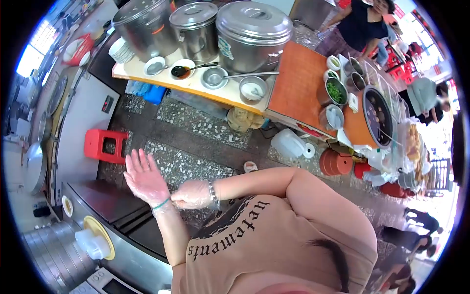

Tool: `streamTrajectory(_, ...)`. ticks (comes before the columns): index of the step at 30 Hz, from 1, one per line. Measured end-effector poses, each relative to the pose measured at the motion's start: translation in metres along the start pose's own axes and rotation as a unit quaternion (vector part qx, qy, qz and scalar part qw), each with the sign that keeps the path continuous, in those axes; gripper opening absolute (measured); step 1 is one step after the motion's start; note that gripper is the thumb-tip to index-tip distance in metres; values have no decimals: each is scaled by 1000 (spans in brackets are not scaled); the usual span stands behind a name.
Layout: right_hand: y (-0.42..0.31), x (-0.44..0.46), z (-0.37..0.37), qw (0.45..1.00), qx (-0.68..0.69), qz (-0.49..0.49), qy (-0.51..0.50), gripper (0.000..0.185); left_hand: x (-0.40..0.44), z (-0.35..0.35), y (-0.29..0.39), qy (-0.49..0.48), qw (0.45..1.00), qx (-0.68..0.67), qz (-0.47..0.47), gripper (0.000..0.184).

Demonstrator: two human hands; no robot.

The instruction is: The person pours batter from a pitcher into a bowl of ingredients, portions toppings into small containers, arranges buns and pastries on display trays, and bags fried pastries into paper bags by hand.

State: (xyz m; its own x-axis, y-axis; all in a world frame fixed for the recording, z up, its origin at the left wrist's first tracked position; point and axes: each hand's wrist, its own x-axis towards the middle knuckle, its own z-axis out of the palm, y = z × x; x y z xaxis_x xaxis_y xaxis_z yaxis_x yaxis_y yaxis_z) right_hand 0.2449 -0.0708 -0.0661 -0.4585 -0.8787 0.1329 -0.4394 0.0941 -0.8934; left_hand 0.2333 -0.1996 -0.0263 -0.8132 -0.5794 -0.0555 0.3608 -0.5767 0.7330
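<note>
- Your left hand (146, 180) is spread, palm up toward your face, fingers apart, in a clear plastic glove.
- Your right hand (192, 193), also in clear plastic, has its thumb and fingers pinched together on the near edge of the green band (161, 204).
- That band sits around your left wrist, over the glove's cuff; a beaded bracelet (213, 192) circles your right wrist.
- Across your brown shirt (298, 245) runs dark lettering (240, 224), upside down from where you look; it reads something like "uetements".
- At the bottom left, a white device (100, 278) beside a dark panel carries characters that look like "10.0".
- Ahead of you, the big lidded pot (254, 34) wears a sticker (224, 49) with print too small to read.
- On the white cabinet (81, 134) to your left, a small control panel (107, 103) shows red marks you cannot make out at this size.
- Red signs (423, 22) hang at the far upper right, their writing too blurred to read.
- Beyond your hands, a red stool (93, 143) stands on the speckled floor, near the cabinet.
- To your right, chopped greens (335, 92) fill a metal container on the orange table (298, 73), and a person in a dark top (362, 22) stands behind it.
</note>
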Motion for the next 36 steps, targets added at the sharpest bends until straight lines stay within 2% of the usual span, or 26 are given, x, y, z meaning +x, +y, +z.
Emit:
streamTrajectory(4, 0, -9, 11, 999, -18, -44, 3, 18, -15, -2, 2, 27, 998, 27, 47, 63)
streamTrajectory(10, -1, -38, -4, 999, 1, -40, -28, 16, -42, 9, -10, 15, 997, 21, 76, 61)
streamTrajectory(17, -1, -80, -34, 998, 17, -17, -61, 18, -72, 39, -32, 58, 993, 10, 97, 60)
streamTrajectory(20, -3, -94, -42, 997, 16, -38, -65, 19, -78, 29, -29, 74, 990, -4, 120, 60)
streamTrajectory(22, -3, -98, -45, 992, -1, -93, -89, 21, -86, 13, -20, 101, 981, 6, 166, 60)
streamTrajectory(24, -1, -94, -50, 986, -22, -122, -114, 30, -101, -6, -9, 116, 972, 51, 197, 53)
streamTrajectory(25, -7, -88, -61, 982, -30, -81, -170, 33, -111, -21, 1, 126, 961, 86, 230, 50)
streamTrajectory(26, -10, -82, -63, 975, -45, -62, -209, 33, -132, -15, 12, 185, 941, 153, 240, 43)
streamTrajectory(27, -6, -75, -61, 965, -42, -33, -255, 36, -150, -33, 20, 204, 931, 166, 255, 40)
streamTrajectory(28, -5, -75, -55, 967, -49, -9, -250, 34, -178, -35, 27, 230, 925, 149, 263, 37)
streamTrajectory(29, 2, -74, -48, 960, -50, -26, -276, 28, -206, -42, 35, 256, 907, 216, 255, 37)
streamTrajectory(30, 1, -73, -40, 952, -57, -40, -298, 24, -238, -54, 38, 289, 903, 222, 227, 39)
streamTrajectory(32, 14, -82, -14, 947, -32, -6, -319, 25, -308, -90, 43, 324, 888, 300, 126, 36)
streamTrajectory(34, 18, -79, 9, 921, -49, -14, -386, 26, -372, -112, 51, 357, 837, 413, -33, 38)
streamTrajectory(36, 11, -75, 48, 892, -75, -103, -434, 29, -435, -149, 48, 358, 744, 542, -157, 41)
